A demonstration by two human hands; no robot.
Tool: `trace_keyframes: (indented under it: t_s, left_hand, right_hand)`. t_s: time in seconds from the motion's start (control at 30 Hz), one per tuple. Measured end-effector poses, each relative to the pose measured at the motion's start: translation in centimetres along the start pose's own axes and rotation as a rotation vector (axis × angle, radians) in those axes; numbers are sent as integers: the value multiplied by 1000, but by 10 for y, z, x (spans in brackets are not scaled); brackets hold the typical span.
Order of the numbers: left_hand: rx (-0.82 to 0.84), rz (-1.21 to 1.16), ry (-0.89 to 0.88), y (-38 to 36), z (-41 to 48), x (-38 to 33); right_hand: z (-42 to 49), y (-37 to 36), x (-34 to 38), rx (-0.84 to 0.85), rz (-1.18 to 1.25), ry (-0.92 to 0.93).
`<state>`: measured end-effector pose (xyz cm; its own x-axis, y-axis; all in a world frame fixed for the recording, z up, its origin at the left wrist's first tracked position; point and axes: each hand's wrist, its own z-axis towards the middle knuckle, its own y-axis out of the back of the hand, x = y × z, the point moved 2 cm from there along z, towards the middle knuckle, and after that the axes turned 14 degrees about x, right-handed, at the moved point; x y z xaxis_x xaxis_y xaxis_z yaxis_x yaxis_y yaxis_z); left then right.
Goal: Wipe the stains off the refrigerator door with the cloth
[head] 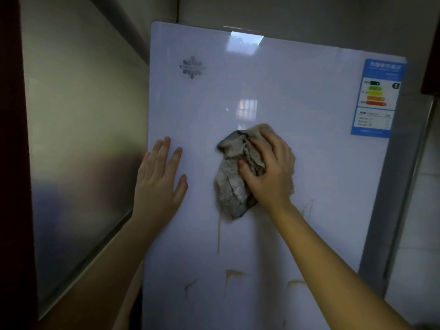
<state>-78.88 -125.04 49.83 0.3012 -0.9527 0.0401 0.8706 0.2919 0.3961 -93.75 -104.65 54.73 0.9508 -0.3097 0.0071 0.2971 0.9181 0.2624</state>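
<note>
While our right hand (269, 170) presses the bunched cloth (232, 184) flat against the refrigerator door (297, 96), fingers curled and clamped over the wad, our left hand (158, 184) lies open on the door's left edge, fingers spread apart & flat, prob. to keep the door from swinging as we push. Cloth sits mid-door, grey and crumpled, w/ a brown drip (218, 234) running straight down from its lower edge. More brown stains (234, 273) sit lower down, well apart from the cloth, plus faint streaks (307, 209) just right of our wrist, so we judge the wiping is far from done.

Around us: an energy label (378, 98) at the door's upper right, a snowflake logo (192, 67) upper left, a brushed-metal panel (81, 139) to the left. Nothing blocks the lower stains; only our own right forearm crosses the door diag. and hides part of it. Cloth looks already soiled, so it may smear.
</note>
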Motion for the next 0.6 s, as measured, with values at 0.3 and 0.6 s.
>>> trace_keyframes:
  t_s: [0.3,0.6]
  left_hand:
    - [-8,-1,-5,-1,1,0]
    - [-3,12,-6,-1,0,1]
  right_hand:
    - [-1,0,3,-59,49,-107]
    - [1,24,-34,-212,65,-215]
